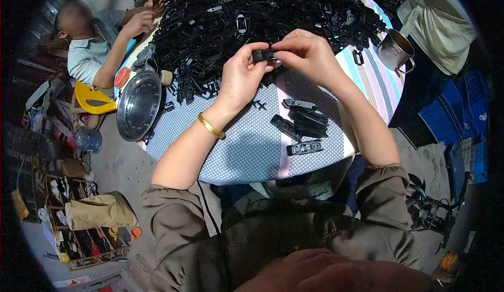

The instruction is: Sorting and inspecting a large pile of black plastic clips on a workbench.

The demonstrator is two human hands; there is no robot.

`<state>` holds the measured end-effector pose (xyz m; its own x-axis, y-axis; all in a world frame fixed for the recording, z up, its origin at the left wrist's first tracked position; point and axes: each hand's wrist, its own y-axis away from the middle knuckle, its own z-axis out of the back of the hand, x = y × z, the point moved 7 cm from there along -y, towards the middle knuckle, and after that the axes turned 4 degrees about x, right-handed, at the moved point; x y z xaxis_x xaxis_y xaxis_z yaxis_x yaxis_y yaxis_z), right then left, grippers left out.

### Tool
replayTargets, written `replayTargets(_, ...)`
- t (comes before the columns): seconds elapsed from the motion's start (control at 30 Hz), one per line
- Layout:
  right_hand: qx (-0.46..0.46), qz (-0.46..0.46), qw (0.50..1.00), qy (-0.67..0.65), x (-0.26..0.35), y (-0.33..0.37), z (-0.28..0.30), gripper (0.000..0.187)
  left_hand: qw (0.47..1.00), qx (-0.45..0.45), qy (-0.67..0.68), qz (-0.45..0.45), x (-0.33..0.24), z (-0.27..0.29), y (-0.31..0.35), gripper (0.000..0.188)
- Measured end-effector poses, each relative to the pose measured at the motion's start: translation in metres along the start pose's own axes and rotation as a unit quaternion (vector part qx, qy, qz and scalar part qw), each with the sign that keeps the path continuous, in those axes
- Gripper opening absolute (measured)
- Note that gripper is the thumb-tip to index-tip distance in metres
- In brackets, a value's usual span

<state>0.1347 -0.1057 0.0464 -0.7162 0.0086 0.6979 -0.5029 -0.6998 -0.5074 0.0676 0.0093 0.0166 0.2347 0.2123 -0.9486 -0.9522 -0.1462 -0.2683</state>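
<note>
My left hand (242,76) grips a small black plastic part (259,56) between thumb and fingers, above the near edge of a big heap of similar black parts (210,24). On the other side of that part, my right hand (307,55) pinches its end; fingertips hide some of it. A gold bangle (211,126) circles my left wrist. Nearer to me on the dotted tablecloth (241,155) lies a small group of longer black plastic pieces (307,120), with one more black piece (304,147) just in front of them.
A metal bowl (138,107) stands at the table's left edge beside a red round lid (122,77). At the right edge is a metal mug (395,51). Another person (86,50) sits at the far left, hands by the heap. Blue crates (457,108) stand at the right.
</note>
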Motion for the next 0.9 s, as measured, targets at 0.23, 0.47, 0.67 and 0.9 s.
replayTargets(0.23,-0.032,0.088,0.980,0.175,0.021,0.006,-0.007,0.017,0.987,0.053,0.148,0.037,0.011,-0.007,0.002,0.037)
replayTargets(0.47,-0.039,0.027,0.973,0.226,0.022,0.005,0.002,0.021,0.956,0.131,0.255,0.067,0.001,-0.012,0.001,0.041)
replayTargets(0.67,-0.010,-0.093,0.995,-0.039,-0.006,-0.001,-0.001,0.027,0.952,0.150,0.262,0.056,-0.009,-0.006,-0.002,0.044)
replayTargets(0.9,0.025,-0.032,0.994,0.097,-0.020,0.001,-0.018,0.040,0.965,-0.043,0.251,0.066,0.006,0.040,-0.015,0.036)
